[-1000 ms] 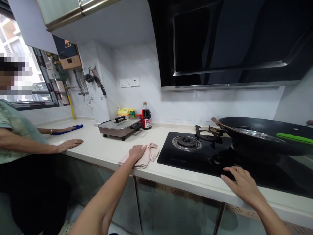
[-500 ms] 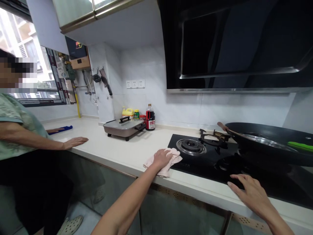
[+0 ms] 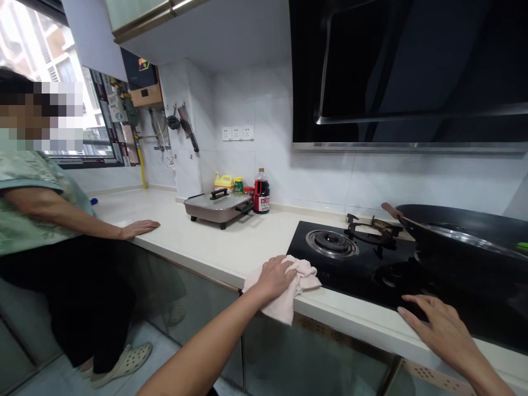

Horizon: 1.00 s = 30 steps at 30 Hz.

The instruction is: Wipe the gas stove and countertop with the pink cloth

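Note:
My left hand [image 3: 275, 279] presses a pale pink cloth [image 3: 284, 305] onto the front of the white counter [image 3: 198, 247], at the near left corner of the black gas stove [image 3: 342, 269]. Its fingers are closed on the cloth, and part of the cloth drapes over the counter's edge. My right hand [image 3: 443, 324], empty with its fingers apart, is at the stove's front edge. Whether it touches the glass I cannot tell. Behind the cloth lies the left burner [image 3: 332, 243], with no pan support on it.
A big black wok [image 3: 466, 231] sits at the right, a black pan support [image 3: 375, 231] beside it. Further left stand a lidded electric pan [image 3: 218, 209] and a soy sauce bottle [image 3: 261, 192]. Another person [image 3: 53, 220] leans a hand on the counter. The range hood [image 3: 404, 71] hangs above.
My left hand has drawn the cloth toward the counter's front edge, where more of it now hangs over. The view has shifted slightly. My right hand keeps its place by the stove.

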Each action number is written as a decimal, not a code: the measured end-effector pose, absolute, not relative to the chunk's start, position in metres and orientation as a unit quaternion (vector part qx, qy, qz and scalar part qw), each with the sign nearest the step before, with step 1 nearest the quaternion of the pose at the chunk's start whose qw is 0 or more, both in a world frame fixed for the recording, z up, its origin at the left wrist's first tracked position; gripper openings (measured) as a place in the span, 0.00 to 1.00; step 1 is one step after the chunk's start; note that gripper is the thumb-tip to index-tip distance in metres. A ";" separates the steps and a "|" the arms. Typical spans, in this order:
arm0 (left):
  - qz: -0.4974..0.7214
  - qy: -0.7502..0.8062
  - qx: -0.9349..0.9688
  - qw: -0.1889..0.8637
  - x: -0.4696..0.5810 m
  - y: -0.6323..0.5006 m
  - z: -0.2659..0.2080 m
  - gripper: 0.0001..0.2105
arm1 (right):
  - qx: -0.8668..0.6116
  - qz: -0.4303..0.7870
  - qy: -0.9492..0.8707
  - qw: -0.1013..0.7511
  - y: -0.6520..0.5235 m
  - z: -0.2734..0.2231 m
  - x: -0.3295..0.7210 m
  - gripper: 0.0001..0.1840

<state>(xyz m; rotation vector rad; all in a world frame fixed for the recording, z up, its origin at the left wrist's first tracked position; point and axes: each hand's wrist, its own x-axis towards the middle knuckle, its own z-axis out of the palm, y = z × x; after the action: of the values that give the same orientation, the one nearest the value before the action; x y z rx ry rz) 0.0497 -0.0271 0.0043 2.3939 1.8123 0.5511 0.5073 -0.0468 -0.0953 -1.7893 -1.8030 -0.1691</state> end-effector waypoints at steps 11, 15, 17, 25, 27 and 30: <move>0.148 0.643 0.751 0.029 0.137 0.058 0.020 0.25 | -0.692 -0.052 -0.665 0.276 -0.057 -0.079 0.493 0.36; 0.156 0.633 0.757 0.037 0.171 0.058 0.019 0.28 | -0.697 -0.050 -0.660 0.276 -0.057 -0.078 0.492 0.36; 0.155 0.612 0.774 0.046 0.186 0.049 0.017 0.29 | -0.696 -0.054 -0.658 0.281 -0.056 -0.079 0.492 0.35; 0.152 0.488 0.854 0.093 0.213 -0.027 -0.004 0.32 | -0.687 -0.052 -0.663 0.291 -0.049 -0.091 0.504 0.35; 0.160 0.451 0.872 0.107 0.215 -0.043 -0.011 0.32 | -0.685 -0.052 -0.666 0.292 -0.045 -0.097 0.510 0.36; 0.168 0.420 0.883 0.125 0.219 -0.054 -0.016 0.31 | -0.677 -0.056 -0.673 0.293 -0.041 -0.103 0.518 0.37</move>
<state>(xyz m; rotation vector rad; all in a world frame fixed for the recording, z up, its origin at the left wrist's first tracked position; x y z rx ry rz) 0.2186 -0.0541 -0.0156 2.5733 1.2249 0.4891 0.5177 -0.0408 -0.1035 -1.8030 -1.7911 -0.1498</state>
